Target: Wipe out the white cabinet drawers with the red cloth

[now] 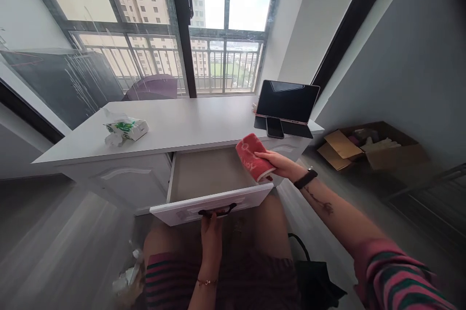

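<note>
A red patterned towel, folded, is gripped in my right hand above the right end of the pulled-out drawer. The drawer is white-fronted with a beige inside, and nothing shows lying in it. My left hand is at the dark handle on the drawer's front, its fingers curled up around the handle and partly hidden behind it.
On the white desk stand a tissue pack at left, a tablet and a phone at right. An open cardboard box sits on the floor at right. A black bag lies beside my right leg.
</note>
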Demonstrator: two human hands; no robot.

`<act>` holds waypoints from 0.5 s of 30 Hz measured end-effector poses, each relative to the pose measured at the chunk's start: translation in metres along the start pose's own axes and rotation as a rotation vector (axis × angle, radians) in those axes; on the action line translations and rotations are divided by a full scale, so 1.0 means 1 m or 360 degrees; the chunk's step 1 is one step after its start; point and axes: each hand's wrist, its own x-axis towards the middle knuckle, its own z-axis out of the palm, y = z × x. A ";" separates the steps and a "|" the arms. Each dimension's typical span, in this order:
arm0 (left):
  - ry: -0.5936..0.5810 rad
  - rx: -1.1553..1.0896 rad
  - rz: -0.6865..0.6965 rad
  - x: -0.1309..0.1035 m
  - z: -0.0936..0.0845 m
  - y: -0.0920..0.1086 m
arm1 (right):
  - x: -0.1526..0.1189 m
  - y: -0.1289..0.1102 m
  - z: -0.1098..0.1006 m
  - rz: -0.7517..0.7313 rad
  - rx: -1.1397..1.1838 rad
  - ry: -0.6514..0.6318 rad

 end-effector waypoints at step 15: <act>-0.0011 0.0116 -0.0018 0.003 0.000 0.002 | 0.059 0.083 0.078 -0.0093 -0.1486 -0.1370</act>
